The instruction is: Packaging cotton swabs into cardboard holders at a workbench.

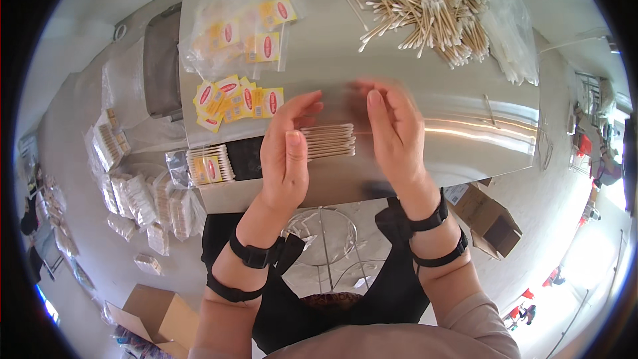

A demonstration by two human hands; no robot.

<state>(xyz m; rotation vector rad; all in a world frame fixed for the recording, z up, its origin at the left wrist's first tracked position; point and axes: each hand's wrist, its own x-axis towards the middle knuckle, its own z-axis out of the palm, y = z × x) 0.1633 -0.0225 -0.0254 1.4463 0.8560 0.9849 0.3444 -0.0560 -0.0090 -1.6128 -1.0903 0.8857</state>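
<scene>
A neat row of cotton swabs (329, 141) lies flat on the metal table between my hands. My left hand (284, 149) is cupped at the row's left end, thumb apart from the curved fingers; it hides the swabs' left tips, so contact cannot be made out. My right hand (395, 129) stands open to the right of the row, apart from it, palm turned inward and fingertips blurred. Left of my left hand is a black strip (246, 157). Beside that lies a bundle of cotton swabs with a yellow card (211, 168).
A large heap of loose swabs (425, 6) lies at the far right beside clear plastic bags (508, 40). Yellow cards (239, 101) and bagged cards (242, 33) lie at left. Packed bundles (133, 199) are beyond the left edge. Cardboard boxes (488, 219) stand below the table.
</scene>
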